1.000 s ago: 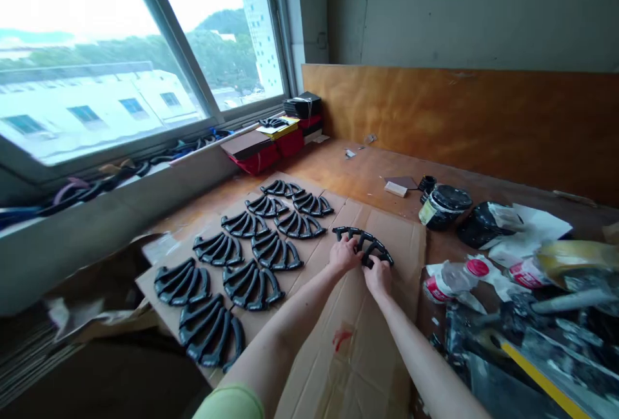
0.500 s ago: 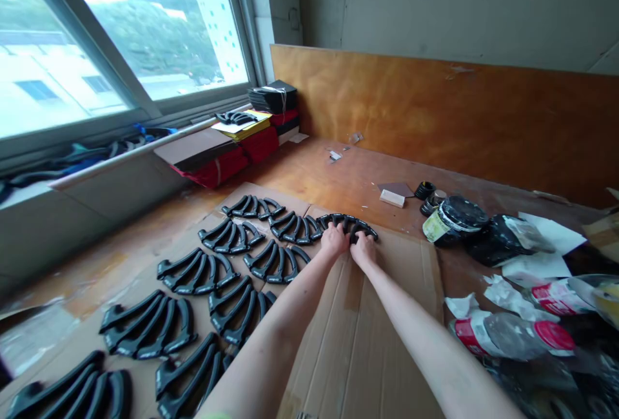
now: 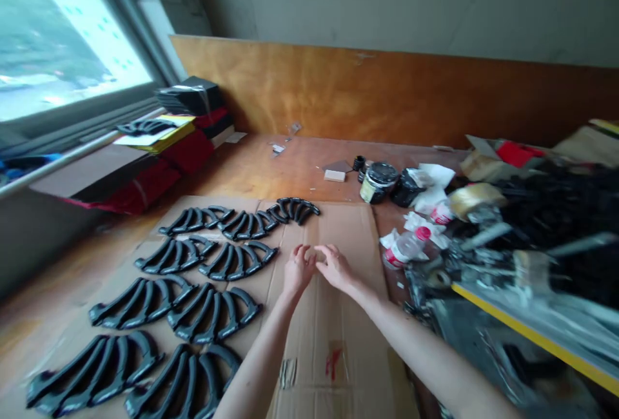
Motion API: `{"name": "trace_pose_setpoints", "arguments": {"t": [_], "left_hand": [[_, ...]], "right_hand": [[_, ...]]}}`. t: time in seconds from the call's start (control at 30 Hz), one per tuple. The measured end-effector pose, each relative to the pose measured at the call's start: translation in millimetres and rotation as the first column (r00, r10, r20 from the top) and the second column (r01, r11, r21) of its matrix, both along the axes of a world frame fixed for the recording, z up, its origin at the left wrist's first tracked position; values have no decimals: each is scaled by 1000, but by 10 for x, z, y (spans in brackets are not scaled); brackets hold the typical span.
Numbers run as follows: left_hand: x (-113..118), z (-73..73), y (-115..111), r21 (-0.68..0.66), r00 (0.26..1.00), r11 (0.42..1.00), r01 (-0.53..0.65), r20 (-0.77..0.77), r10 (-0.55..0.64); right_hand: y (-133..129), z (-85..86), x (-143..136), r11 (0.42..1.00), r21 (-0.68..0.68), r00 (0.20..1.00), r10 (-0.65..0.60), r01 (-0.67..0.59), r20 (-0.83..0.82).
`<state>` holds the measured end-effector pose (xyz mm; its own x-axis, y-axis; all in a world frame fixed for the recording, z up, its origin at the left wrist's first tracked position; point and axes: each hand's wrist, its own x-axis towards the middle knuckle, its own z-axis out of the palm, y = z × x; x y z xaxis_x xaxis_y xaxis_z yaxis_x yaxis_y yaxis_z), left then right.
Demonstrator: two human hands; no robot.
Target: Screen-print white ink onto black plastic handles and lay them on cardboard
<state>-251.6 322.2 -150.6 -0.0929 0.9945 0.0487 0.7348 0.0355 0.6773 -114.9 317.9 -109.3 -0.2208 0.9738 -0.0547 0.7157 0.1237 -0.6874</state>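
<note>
Side by side above the cardboard sheet (image 3: 333,316), my left hand (image 3: 300,267) and my right hand (image 3: 334,265) hold nothing. Their fingers are apart and slightly curled, with the fingertips close together. Just beyond them lies a black fan-shaped ribbed piece (image 3: 294,208) on the cardboard. Several more of these curved black pieces lie in two rows to my left, among them one (image 3: 236,259) near my left hand and another (image 3: 215,312) closer to me. My left forearm partly hides the nearest piece (image 3: 186,380).
Right of the cardboard stand a black-lidded jar (image 3: 380,182) and a clear bottle with a red cap (image 3: 405,248). A cluttered heap (image 3: 556,213) with a yellow-edged strip (image 3: 532,335) fills the far right. Stacked sheets (image 3: 111,174) lie by the window; a wooden board (image 3: 338,90) stands behind.
Both hands have let go of the farthest black ribbed piece and drawn back toward me. That piece stays on the cardboard. The view has turned to the right.
</note>
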Motion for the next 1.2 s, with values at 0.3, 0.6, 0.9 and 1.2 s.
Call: {"name": "trace_pose_setpoints", "arguments": {"t": [0.3, 0.6, 0.9, 1.2], "left_hand": [[743, 126, -994, -172, 951, 961, 215, 262, -165], [2333, 1661, -1988, -11, 694, 988, 154, 713, -100], [3178, 2165, -2747, 21, 578, 999, 44, 815, -43], [2961, 911, -3260, -298, 702, 934, 194, 707, 80]], "right_hand": [[-2012, 845, 2086, 990, -46, 991, 133, -133, -2], [-2801, 631, 4104, 951, 307, 972, -116, 49, 206], [-2677, 590, 5135, 891, 425, 983, -182, 162, 6], [-1979, 1038, 4689, 821, 568, 990, -120, 58, 73]]}}
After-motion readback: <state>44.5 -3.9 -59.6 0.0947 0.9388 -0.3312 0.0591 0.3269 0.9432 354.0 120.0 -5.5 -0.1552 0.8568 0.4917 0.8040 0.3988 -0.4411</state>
